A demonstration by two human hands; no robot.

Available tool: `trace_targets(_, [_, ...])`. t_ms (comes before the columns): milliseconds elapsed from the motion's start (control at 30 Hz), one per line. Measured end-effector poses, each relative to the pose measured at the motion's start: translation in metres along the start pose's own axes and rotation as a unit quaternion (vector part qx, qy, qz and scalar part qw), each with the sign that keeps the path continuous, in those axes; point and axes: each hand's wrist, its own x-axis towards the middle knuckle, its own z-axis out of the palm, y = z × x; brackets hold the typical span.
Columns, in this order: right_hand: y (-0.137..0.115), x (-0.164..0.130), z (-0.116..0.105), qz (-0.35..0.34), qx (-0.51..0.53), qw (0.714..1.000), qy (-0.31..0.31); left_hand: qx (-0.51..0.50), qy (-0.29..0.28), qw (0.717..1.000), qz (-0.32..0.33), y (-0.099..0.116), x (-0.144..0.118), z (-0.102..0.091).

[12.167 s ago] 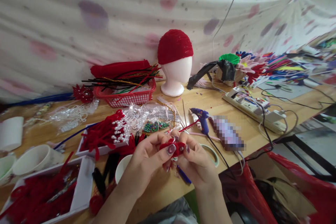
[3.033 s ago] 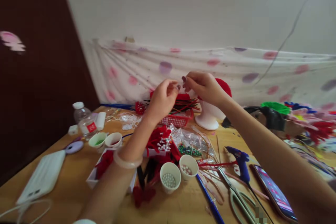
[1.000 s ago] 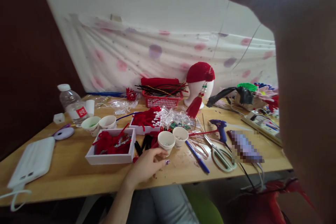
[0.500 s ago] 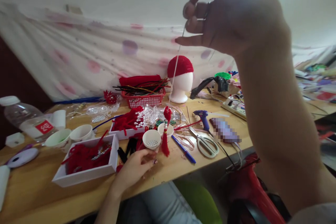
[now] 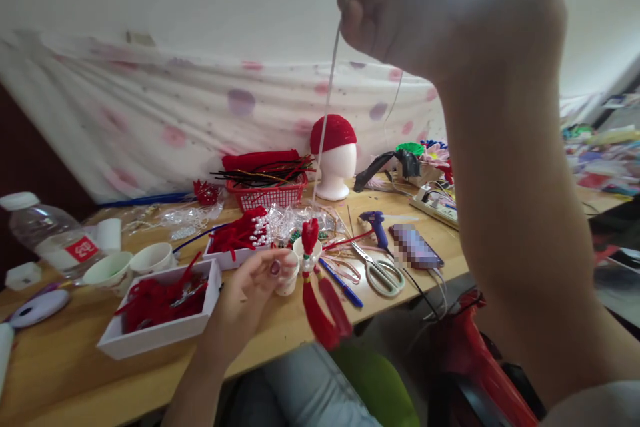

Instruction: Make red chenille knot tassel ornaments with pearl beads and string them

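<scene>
Head view: tassel [image 5: 320,310] hangs below right hand [image 5: 400,7] grip

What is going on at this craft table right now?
A person sits at a cluttered wooden table making a beaded ornament. The right hand is raised high, pinching a thin white thread from which a red tassel hangs just above the table edge. The left hand is lifted beside a small paper cup. Scissors, a glue gun and a tray of red pieces lie around.

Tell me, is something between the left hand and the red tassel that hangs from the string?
Nothing visible. The left hand is just left of the red tassel, open air between them. The right hand holds the string above.
</scene>
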Motion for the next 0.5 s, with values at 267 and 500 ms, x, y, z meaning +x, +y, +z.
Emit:
trace_targets(267, [0.046, -0.01, -0.009, -0.003, -0.1, 0.987, -0.123, -0.16, -0.164, 0.973, 0.018, -0.01, -0.017, 0.039])
trace_targets(500, [0.119, -0.053, -0.015, 0.045, -0.064, 0.983, -0.168, -0.178, -0.069, 0.981, 0.041, -0.013, -0.005, 0.046])
